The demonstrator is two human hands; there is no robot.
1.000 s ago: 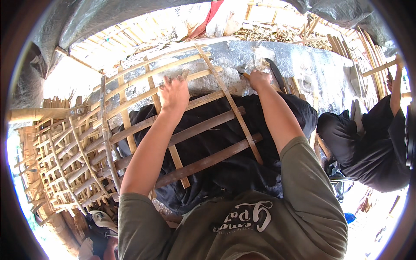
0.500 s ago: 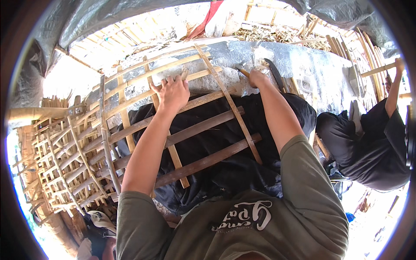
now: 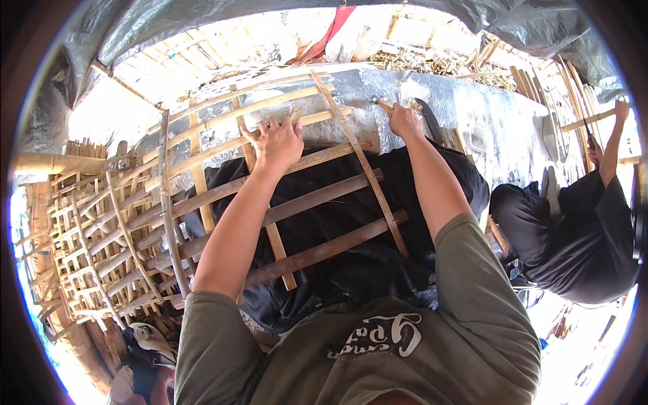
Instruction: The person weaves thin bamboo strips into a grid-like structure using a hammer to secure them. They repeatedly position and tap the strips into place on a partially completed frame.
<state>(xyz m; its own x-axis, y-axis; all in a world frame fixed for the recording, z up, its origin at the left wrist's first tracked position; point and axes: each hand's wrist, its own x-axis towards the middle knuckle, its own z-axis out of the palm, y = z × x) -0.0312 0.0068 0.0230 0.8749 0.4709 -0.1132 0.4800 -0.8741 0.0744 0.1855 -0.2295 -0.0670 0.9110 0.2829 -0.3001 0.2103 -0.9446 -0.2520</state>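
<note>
A lattice of bamboo slats (image 3: 324,202) lies across my lap, over black cloth, and extends to the left. My left hand (image 3: 278,145) rests on its upper slats with fingers spread. Between thumb and forefinger a short bamboo strip (image 3: 295,114) sticks up, apparently pinched there; its lower part is hidden. To the right of the lattice, my right hand (image 3: 406,122) is wrapped round the wooden handle of a hammer (image 3: 385,106). The hammer's small dark head points left, towards the lattice. Beside that hand lies a dark curved blade-like tool (image 3: 428,116).
A grey, silvery-covered slab (image 3: 466,101) spans the area beyond the lattice. On the right another person in black (image 3: 574,229) holds a bamboo piece (image 3: 594,119). Bamboo strips (image 3: 574,88) lean behind them. A dark tarp (image 3: 216,23) hangs overhead.
The view has shifted slightly. My left hand sits a little farther right in the picture, still on the slats, and my right hand still grips the hammer. The other person's hands have moved slightly.
</note>
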